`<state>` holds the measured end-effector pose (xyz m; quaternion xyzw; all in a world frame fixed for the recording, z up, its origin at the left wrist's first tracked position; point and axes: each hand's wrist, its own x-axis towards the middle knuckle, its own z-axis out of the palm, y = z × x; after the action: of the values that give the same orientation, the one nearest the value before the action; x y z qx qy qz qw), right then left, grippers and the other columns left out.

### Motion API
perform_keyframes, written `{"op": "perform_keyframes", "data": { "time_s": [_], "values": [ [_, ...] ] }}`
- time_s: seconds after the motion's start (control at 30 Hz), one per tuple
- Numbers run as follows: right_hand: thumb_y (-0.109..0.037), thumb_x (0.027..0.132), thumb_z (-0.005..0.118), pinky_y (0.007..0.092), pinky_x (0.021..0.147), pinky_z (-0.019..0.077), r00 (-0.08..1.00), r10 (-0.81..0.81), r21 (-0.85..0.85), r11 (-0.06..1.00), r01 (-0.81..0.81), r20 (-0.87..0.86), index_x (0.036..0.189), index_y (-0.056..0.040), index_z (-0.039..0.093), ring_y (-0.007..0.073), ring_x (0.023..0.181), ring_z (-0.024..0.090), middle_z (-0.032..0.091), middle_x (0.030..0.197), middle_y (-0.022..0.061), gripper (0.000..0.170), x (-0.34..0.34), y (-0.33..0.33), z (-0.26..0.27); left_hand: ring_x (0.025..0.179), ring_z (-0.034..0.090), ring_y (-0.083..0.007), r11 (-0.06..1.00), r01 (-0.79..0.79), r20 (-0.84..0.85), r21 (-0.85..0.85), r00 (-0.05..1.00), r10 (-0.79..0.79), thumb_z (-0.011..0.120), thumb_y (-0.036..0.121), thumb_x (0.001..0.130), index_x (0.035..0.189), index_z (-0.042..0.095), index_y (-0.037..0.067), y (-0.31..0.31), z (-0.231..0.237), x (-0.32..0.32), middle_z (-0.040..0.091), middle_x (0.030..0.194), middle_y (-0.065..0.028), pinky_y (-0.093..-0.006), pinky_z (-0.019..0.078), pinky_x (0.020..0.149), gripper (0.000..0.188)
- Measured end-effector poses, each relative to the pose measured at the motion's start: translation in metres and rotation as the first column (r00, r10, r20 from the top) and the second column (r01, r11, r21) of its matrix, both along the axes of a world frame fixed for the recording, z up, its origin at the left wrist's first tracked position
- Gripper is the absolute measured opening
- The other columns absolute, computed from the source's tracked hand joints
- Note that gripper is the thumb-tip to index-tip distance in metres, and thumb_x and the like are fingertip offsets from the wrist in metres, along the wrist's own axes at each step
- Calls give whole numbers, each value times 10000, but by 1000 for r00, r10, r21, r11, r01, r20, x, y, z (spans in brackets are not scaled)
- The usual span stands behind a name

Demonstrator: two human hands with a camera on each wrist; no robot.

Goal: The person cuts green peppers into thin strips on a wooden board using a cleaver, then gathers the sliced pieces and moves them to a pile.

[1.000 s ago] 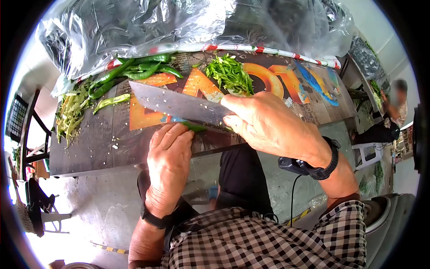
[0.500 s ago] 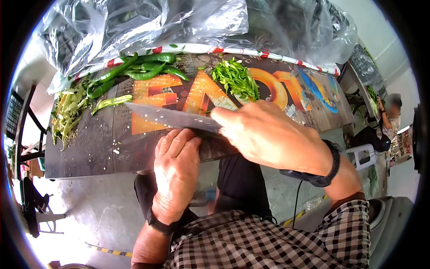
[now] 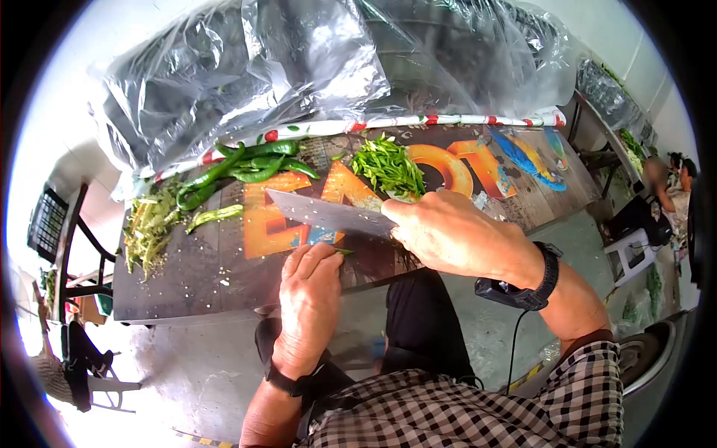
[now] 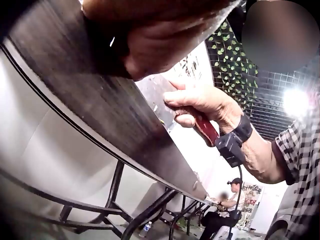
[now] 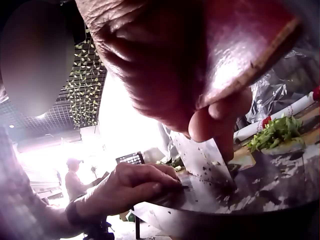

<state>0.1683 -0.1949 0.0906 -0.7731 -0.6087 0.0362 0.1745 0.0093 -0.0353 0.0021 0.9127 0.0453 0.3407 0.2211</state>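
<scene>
In the head view my right hand [image 3: 459, 235] grips a kitchen cleaver [image 3: 325, 214], its broad blade pointing left and speckled with pale bits. The cleaver's red-brown handle [image 4: 204, 129] shows in the left wrist view. My left hand [image 3: 310, 302] holds a piece of green chili [image 3: 344, 252] down on the table, fingers bent over it; only a small tip sticks out to the right. The blade is just beyond those fingertips. Behind the cleaver lies a heap of shredded green chili [image 3: 388, 166]. Whole green chilies [image 3: 258, 166] lie at the back left.
A pile of pale chili cores [image 3: 149, 224] lies at the left end of the dark table [image 3: 179, 295], beside a chili strip [image 3: 215, 216] and scattered seeds. Clear plastic sheeting [image 3: 314, 67] covers the back. At the right, people sit near a white stool [image 3: 631, 254].
The head view has shifted, so the table appears lower and further right. Less green chili shows beyond my left fingers than one second ago. The cleaver stays in my right hand.
</scene>
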Motion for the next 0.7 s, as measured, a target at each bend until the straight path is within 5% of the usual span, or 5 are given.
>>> {"op": "perform_keyframes", "data": {
  "time_s": [0.33, 0.7],
  "values": [
    [-106, 895, 627, 478, 536, 442, 992, 97, 72, 993, -91, -78, 915, -9, 555, 401, 604, 605, 579, 613, 203, 122, -8, 2, 5, 1055, 588, -315, 982, -52, -2, 181, 999, 53, 647, 0, 761, 981, 680, 17, -3, -1, -3, 647, 1067, -96, -407, 465, 961, 224],
    [-58, 859, 585, 464, 541, 491, 995, 79, 44, 996, -77, -59, 874, 21, 591, 363, 600, 643, 608, 627, 186, 81, -10, 3, 3, 954, 616, -319, 994, -93, 27, 51, 995, 92, 659, -49, 786, 945, 686, -11, 6, 6, -9, 666, 1010, -127, -388, 509, 856, 166]
  ]
}}
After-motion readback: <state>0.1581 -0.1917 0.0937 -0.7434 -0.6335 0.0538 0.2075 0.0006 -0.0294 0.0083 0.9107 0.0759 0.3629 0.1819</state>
